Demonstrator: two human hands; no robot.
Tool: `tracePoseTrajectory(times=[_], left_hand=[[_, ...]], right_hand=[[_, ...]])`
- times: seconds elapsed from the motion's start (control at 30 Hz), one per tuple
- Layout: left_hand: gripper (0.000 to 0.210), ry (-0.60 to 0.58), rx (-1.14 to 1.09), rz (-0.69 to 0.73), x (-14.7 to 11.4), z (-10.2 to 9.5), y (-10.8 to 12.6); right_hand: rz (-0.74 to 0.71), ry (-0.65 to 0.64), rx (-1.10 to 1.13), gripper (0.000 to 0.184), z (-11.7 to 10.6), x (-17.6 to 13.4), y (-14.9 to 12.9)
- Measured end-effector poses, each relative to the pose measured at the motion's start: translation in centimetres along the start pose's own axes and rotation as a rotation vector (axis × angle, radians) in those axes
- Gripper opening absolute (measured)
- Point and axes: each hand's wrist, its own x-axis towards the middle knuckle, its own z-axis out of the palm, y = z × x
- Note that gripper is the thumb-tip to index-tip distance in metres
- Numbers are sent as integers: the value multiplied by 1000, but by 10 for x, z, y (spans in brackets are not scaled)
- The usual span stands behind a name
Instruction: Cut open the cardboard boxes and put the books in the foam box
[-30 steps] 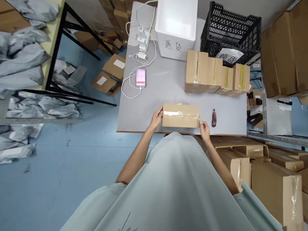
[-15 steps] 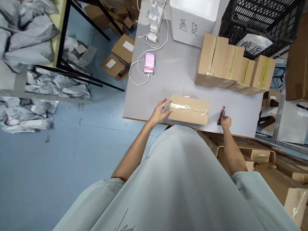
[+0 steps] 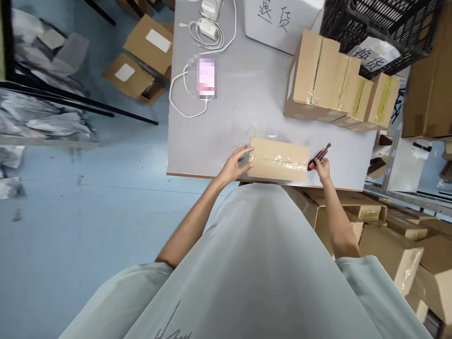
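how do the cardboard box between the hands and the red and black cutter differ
The cardboard box is tan and broad; the cutter is red, black and slim. The box is much larger than the cutter. The box lies on the table; the cutter is held in the right hand. Both are near the table's front edge.

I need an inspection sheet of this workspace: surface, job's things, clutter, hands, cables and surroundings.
Surface: flat grey tabletop, brown front edge.
Job's things: long brown cardboard box, taped along its top; red-and-black utility knife.
Clutter: row of taped brown cartons; white box with black writing; black slatted plastic crate.
Hands: left hand, fingers spread, at the box's left end; right hand grips the knife.
Cables: thin white cable to a pixelated rectangular screen; coiled white cable with adapter.
Surroundings: blue floor; grey plastic parcels left; large brown boxes right.
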Motion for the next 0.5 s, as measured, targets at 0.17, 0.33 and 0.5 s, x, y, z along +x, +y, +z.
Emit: tracePoseTrajectory(times=[0.17, 0.33, 0.5], left_hand=[[76, -44, -62, 27, 2, -1, -12], [79, -79, -84, 58, 6, -2, -17], [83, -95, -97, 87, 8, -5, -21]], right_hand=[[-349, 11, -333, 33, -20, -67, -77], [-692, -350, -743, 40, 8, -130, -154], [-791, -591, -1129, 47, 42, -150, -196]])
